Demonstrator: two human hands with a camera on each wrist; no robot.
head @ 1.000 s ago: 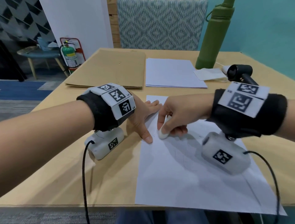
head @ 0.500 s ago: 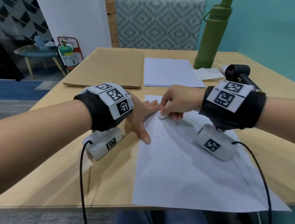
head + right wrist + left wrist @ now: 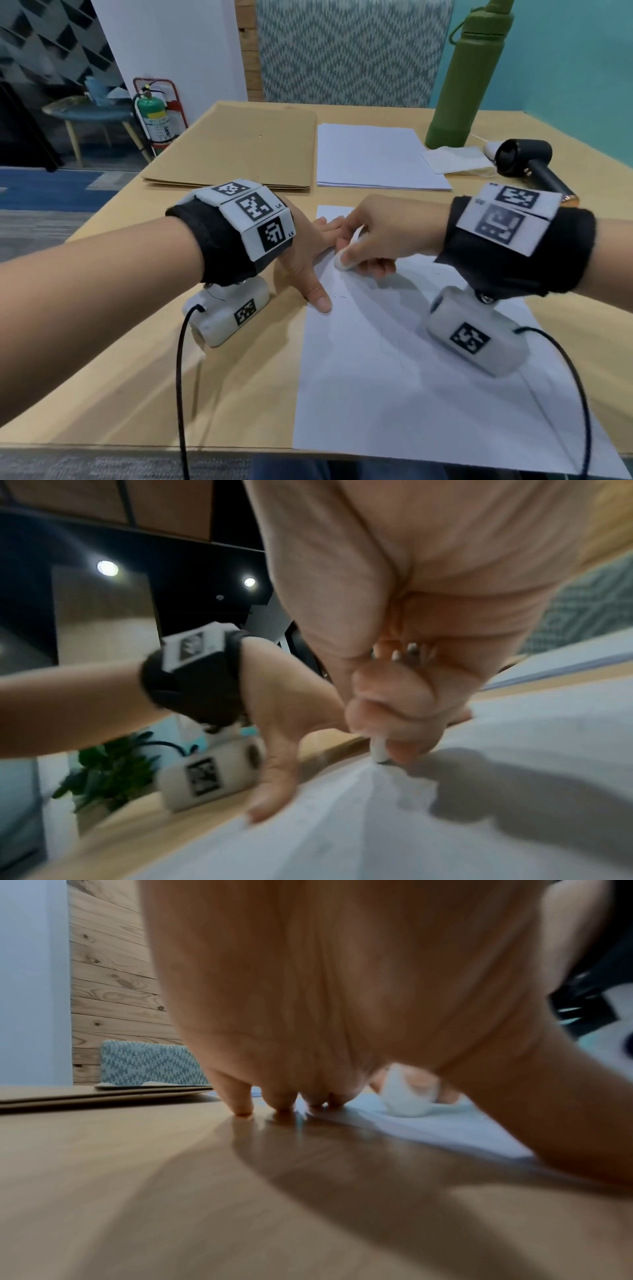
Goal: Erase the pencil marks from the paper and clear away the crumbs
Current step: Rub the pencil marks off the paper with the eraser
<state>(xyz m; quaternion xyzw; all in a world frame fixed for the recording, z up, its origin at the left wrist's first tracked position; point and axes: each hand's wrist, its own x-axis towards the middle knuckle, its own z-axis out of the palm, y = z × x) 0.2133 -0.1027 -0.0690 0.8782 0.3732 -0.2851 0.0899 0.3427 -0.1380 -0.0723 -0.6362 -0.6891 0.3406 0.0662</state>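
The sheet of paper [image 3: 428, 377] lies flat on the wooden bench [image 3: 239, 370], reaching from the near edge, which it overhangs a little, toward the middle; faint pencil marks [image 3: 390, 349] show on its middle part, and small dark crumbs [image 3: 342, 297] lie beside the left thumb. The left hand [image 3: 305, 253] rests palm down across the sheet's left margin, its fingers [image 3: 284, 1102] straight and slightly spread; in the left wrist view the outer fingertips touch bare bench and the inner ones press on the paper, with the thumb stretched toward the near edge. The right hand [image 3: 380, 233] holds a white eraser [image 3: 344, 260] at the far left part of the sheet, just beside the left fingers; its fingers [image 3: 404, 718] are curled tight round the eraser, whose lower end meets the paper [image 3: 380, 756]. Whether the eraser touches the left fingers cannot be told. Toward the far edge of the bench lie a stack of brown cardboard sheets [image 3: 236, 147] at the left and a stack of white paper [image 3: 373, 156] beside it; toward the far right corner stand a green bottle [image 3: 469, 75], upright, with a folded white cloth [image 3: 452, 159] at its foot and a black handheld device [image 3: 527, 161] lying just beside the cloth.
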